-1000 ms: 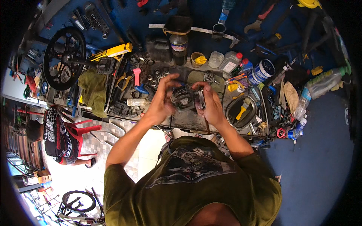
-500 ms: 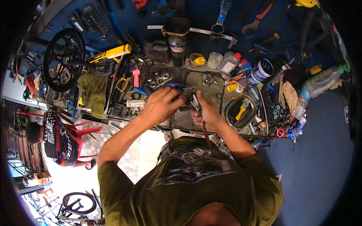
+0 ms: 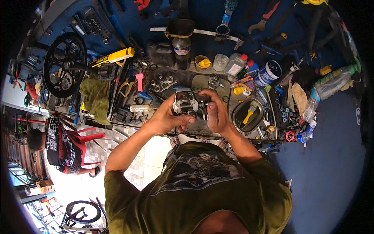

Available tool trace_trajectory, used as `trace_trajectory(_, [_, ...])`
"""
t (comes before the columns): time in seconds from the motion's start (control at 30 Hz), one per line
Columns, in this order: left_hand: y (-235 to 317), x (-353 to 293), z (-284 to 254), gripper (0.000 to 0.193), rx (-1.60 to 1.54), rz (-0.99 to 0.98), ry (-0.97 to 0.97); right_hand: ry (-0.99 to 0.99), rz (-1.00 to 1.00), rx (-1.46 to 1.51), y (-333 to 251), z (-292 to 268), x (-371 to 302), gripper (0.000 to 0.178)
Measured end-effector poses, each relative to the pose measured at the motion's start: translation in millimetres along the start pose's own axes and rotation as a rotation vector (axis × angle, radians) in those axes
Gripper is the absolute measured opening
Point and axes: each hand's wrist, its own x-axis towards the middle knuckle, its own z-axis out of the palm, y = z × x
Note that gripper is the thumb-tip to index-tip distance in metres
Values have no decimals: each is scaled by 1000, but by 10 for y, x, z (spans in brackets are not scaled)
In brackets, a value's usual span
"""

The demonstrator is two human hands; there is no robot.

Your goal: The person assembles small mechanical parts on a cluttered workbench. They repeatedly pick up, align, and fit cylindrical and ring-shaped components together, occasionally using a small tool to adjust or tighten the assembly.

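Observation:
A metal bicycle pedal with a visible spring is held up over the near edge of the workbench. My left hand wraps round its body, thumb along the near side. On the other side my right hand closes about the axle end; a small dark metal piece shows between its fingers, too hidden to name. A similar pedal lies behind on a dark mat. Blue-handled pliers rest left of my hands. To the right, an oval metal tray holds a yellow-handled brush.
Bearing rings, a pink tool and a green rag lie to the left. Bottles and a blue-white tub stand behind. A crankset rises at far left. A person sits on a red chair beyond.
The pedal has come up into view between my hands. My left hand has turned and closed round it. The silver tool seen in my right hand earlier no longer shows clearly.

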Motion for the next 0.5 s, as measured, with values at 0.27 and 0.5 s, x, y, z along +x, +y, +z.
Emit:
trace_trajectory(0.27, [-401,268,-479,47,1494,791,192,-50,990,845,248,164,30,49])
trace_trajectory(0.5, [-390,131,-445,49,-272,-30,-238,64,-73,-118,179,31,-7,56])
